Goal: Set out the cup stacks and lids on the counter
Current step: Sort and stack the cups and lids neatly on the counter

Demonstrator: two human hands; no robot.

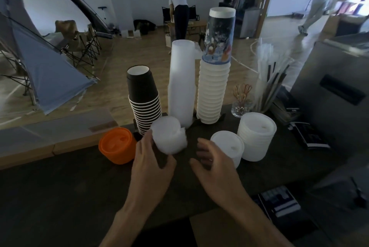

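From the head view, the dark counter (60, 182) carried three upside-down cup stacks in a row at twelve o'clock from the hands: the black cup stack (144, 99), the tall translucent cup stack (182, 83) and the white ribbed cup stack (212, 91) topped by a printed cup (219, 35). The left hand (148, 163) had its fingers spread against the near left side of the clear lid stack (169, 137), thumb under it, cradling more than clamping; that stack looked tilted and sat just in front of the black cups. The right hand (209, 166) hovered open and loosely curled at three o'clock of the clear lids, holding nothing, close beside the small white lid stack (228, 147). The orange lids (117, 145) lay at nine o'clock, the large white lid stack (256, 136) at two o'clock. The likely risk was the clear lids sliding apart, since the grip looked loose and the stack leaned. A push toward twelve o'clock could also knock the tall stacks, which stood close together.
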